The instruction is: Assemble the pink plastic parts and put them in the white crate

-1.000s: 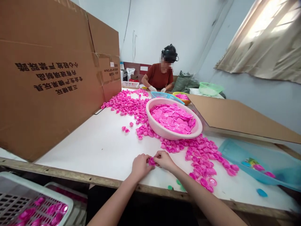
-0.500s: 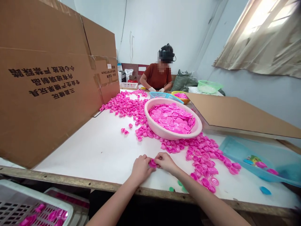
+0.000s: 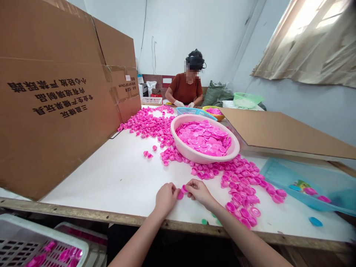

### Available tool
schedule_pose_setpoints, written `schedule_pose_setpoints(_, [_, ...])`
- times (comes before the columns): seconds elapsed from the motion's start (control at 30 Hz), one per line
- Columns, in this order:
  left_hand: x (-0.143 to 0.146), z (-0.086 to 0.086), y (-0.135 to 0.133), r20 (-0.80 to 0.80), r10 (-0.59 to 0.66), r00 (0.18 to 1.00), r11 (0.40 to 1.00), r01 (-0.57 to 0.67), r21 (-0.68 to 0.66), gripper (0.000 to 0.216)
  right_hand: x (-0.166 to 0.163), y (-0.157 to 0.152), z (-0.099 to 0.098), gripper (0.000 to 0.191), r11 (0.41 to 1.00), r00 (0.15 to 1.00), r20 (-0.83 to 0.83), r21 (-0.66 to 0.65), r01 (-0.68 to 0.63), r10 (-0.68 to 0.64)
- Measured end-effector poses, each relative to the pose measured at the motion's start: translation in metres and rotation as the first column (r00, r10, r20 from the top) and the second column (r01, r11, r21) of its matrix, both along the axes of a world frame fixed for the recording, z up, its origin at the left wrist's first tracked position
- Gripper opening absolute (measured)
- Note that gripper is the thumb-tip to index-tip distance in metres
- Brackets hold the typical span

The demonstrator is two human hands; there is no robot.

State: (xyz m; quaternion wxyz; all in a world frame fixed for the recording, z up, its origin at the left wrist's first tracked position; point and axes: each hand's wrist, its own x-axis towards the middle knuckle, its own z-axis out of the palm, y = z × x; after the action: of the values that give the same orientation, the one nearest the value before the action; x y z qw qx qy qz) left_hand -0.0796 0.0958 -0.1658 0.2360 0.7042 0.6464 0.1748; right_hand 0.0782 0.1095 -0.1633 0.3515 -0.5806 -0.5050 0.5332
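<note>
Over the white table near its front edge, my left hand [image 3: 166, 199] pinches a flat pink plastic disc [image 3: 180, 195] between thumb and fingers. My right hand [image 3: 199, 192] is closed on a small pink plastic cup [image 3: 184, 188], held right against or just above the disc; whether the two touch I cannot tell. Beyond my hands stands a pale pink basin [image 3: 205, 159] heaped with pink discs [image 3: 204, 139]. Loose pink cups [image 3: 241, 185] lie to the right of my right hand, and more of them [image 3: 150, 124] are piled behind and left of the basin.
A tall cardboard box [image 3: 61, 148] stands at the left. Flat cardboard [image 3: 286, 133] and a blue tray [image 3: 342, 189] are at the right. A white crate [image 3: 83, 243] sits below the table edge at lower left. Across the table, a gloved co-worker [image 3: 185, 89] works behind a blue basket [image 3: 194, 113].
My hands have drawn slightly apart, and the disc and cup now show as two pieces. The co-worker's hands have shifted a little, and the view has tilted slightly.
</note>
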Motion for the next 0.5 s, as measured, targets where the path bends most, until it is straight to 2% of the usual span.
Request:
schedule_pose_setpoints(0.1, [0.002, 0.003, -0.002, -0.009, 0.013, 1.000, 1.000, -0.013, -0.024, 0.024, -0.009, 0.003, -0.007, 0.020, 1.000, 0.998, -0.061, 0.012, 0.008, -0.008])
schedule_pose_setpoints(0.23, [-0.001, 0.012, -0.009, 0.004, -0.122, 0.993, 0.992, 0.122, -0.021, 0.031, -0.007, 0.005, -0.013, 0.023, 0.995, 0.986, -0.139, 0.017, 0.096, -0.092])
schedule_pose_setpoints(0.37, [-0.002, 0.015, -0.012, -0.012, -0.149, 0.989, 0.988, 0.148, -0.034, 0.033, 0.006, 0.003, -0.018, 0.016, 0.982, 0.990, 0.053, 0.146, 0.120, -0.129])
schedule_pose_setpoints(0.5, [-0.001, 0.012, -0.011, 0.016, -0.145, 0.989, 0.989, 0.145, -0.006, 0.029, 0.012, 0.001, -0.020, 0.011, 0.979, 0.982, 0.179, 0.206, 0.014, -0.051])
